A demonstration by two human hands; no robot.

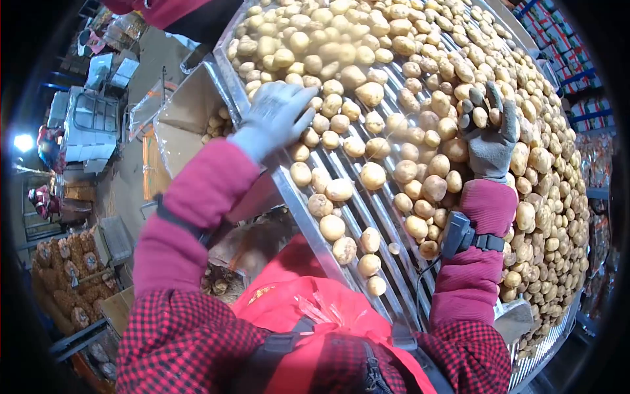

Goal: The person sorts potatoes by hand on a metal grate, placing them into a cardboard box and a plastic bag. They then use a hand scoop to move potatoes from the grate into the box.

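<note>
My left hand (279,115), in a light grey glove, reaches over the metal side rail (295,197) with its fingers stretched out. Its fingertips lie against potatoes (331,104) at the edge of the pile; nothing shows in its grasp. Palm partly turned up, my right hand (489,148) is among the potatoes farther right. Its dark-coated fingers are bent around a small potato (480,118), and another potato shows close beside it. Beneath the pile runs a bed of metal rollers (387,262), bare in strips between the two arms.
Potatoes (545,223) cover the right side of the rollers. An open cardboard box (190,105) stands left of the rail, with potatoes near it. Another person's sleeve (164,10) enters at the top left. Net sacks (69,276) and stacked boxes (92,125) stand across the floor.
</note>
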